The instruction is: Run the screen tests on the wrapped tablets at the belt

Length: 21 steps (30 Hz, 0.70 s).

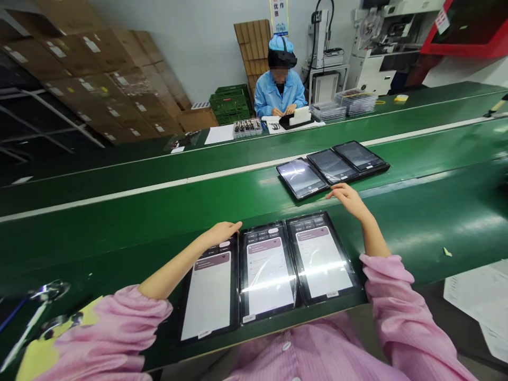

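Three lit tablets lie side by side at the table's near edge: a left tablet (210, 296), a middle tablet (264, 280) and a right tablet (323, 259). Each screen has a mauve banner above a pale page. My left hand (220, 234) rests over the top of the left tablet, its fingers stretched towards the middle one and partly hidden. Farther off, three darker tablets (333, 166) sit in a row on the green conveyor belt. My right hand (350, 201) is at their near edge, empty, with fingers apart and pointing left; whether it touches them I cannot tell.
Across the green belt (159, 203), a co-worker (280, 92) in blue sits at a bench with parts trays (248, 128) and stacked clear trays (355, 101). Metal tools (47, 293) and yellow paper lie at my left. White papers (480, 296) are at lower right.
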Each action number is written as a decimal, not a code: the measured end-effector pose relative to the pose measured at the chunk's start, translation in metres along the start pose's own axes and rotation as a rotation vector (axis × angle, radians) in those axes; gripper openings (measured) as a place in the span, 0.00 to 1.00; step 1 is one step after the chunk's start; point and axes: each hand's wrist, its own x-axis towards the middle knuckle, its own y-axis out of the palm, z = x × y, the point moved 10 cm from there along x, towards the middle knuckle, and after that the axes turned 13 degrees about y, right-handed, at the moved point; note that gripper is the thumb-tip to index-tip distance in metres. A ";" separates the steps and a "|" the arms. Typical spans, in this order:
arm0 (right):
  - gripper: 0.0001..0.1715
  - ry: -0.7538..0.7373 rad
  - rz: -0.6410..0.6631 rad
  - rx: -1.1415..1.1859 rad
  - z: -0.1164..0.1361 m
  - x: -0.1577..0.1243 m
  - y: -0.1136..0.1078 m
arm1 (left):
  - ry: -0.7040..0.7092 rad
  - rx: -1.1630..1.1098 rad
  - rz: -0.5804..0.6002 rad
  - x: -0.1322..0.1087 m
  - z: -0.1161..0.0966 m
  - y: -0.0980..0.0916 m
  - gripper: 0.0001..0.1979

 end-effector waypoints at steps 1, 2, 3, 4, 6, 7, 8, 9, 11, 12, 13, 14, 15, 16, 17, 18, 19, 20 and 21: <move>0.28 0.014 0.082 0.035 0.000 0.006 0.008 | -0.006 -0.011 -0.004 -0.001 0.002 -0.003 0.38; 0.29 0.020 0.149 0.054 0.001 0.011 0.015 | -0.013 -0.023 -0.010 -0.002 0.004 -0.006 0.40; 0.29 0.020 0.192 0.061 0.002 0.015 0.022 | -0.020 -0.033 -0.015 -0.003 0.006 -0.009 0.42; 0.31 0.020 0.212 0.063 0.003 0.020 0.026 | -0.026 -0.042 -0.020 -0.004 0.008 -0.012 0.43; 0.34 0.026 0.250 0.059 0.003 0.028 0.034 | -0.037 -0.047 -0.020 -0.004 0.010 -0.013 0.43; 0.34 0.034 0.285 0.053 0.003 0.031 0.040 | -0.046 -0.038 -0.016 -0.003 0.009 -0.012 0.42; 0.34 0.044 0.331 0.044 0.002 0.033 0.046 | -0.060 -0.022 -0.014 -0.001 0.008 -0.009 0.41; 0.33 0.055 0.385 0.031 0.001 0.034 0.053 | -0.077 0.002 -0.015 0.002 0.004 -0.006 0.40; 0.30 0.083 0.495 -0.001 -0.003 0.032 0.066 | -0.093 0.050 -0.022 0.011 -0.012 0.004 0.38; 0.28 0.099 0.541 -0.019 -0.005 0.030 0.072 | -0.079 0.063 -0.023 0.017 -0.024 0.011 0.37; 0.26 0.117 0.577 -0.037 -0.007 0.028 0.076 | -0.048 0.065 -0.021 0.024 -0.040 0.020 0.37; 0.24 0.135 0.605 -0.055 -0.010 0.026 0.079 | -0.004 0.057 -0.017 0.031 -0.058 0.028 0.36; 0.22 0.151 0.628 -0.071 -0.013 0.024 0.081 | 0.044 0.042 -0.011 0.038 -0.076 0.036 0.35; 0.21 0.167 0.647 -0.082 -0.016 0.022 0.083 | 0.089 0.024 -0.007 0.044 -0.092 0.043 0.34; 0.21 0.181 0.664 -0.088 -0.019 0.021 0.083 | 0.125 0.007 -0.004 0.049 -0.106 0.048 0.34; 0.22 0.196 0.682 -0.086 -0.022 0.019 0.083 | 0.152 -0.010 -0.001 0.053 -0.116 0.050 0.34; 0.23 0.212 0.699 -0.077 -0.025 0.017 0.083 | 0.170 -0.026 0.005 0.056 -0.123 0.051 0.34; 0.24 0.229 0.716 -0.064 -0.028 0.016 0.082 | 0.182 -0.042 0.011 0.058 -0.127 0.050 0.34; 0.26 0.246 0.731 -0.047 -0.031 0.014 0.081 | 0.189 -0.058 0.016 0.058 -0.127 0.047 0.34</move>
